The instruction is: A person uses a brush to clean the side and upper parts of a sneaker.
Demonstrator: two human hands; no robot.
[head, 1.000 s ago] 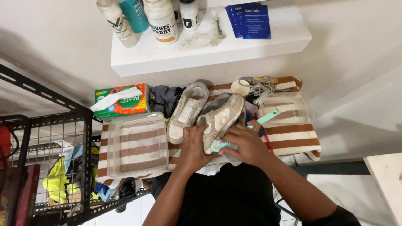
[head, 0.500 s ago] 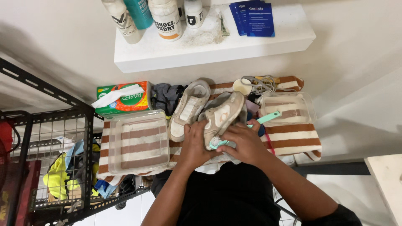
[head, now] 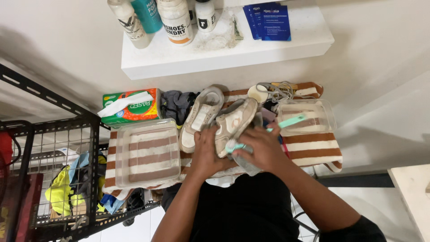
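Little has shifted since the earlier frames: both hands stay clamped on the same shoe and only the view has drifted slightly.

Gripped in the left hand [head: 204, 150] is a worn beige-and-white sneaker [head: 233, 123], tilted on its side above the near edge of the brown-and-white striped towel [head: 313, 150]. Closed round a mint-green plastic brush [head: 286, 122], the right hand [head: 264, 150] presses its head against the shoe's heel end.

A second matching sneaker [head: 200, 117] lies sole-down just beside it toward the towel's far edge, untouched. One clear plastic tub [head: 145, 152] sits at the towel's left side, another clear tub [head: 309, 116] at the right. Judging by this, scrubbing of the first shoe looks under way, the second shoe not yet begun; how clean either is cannot be told.
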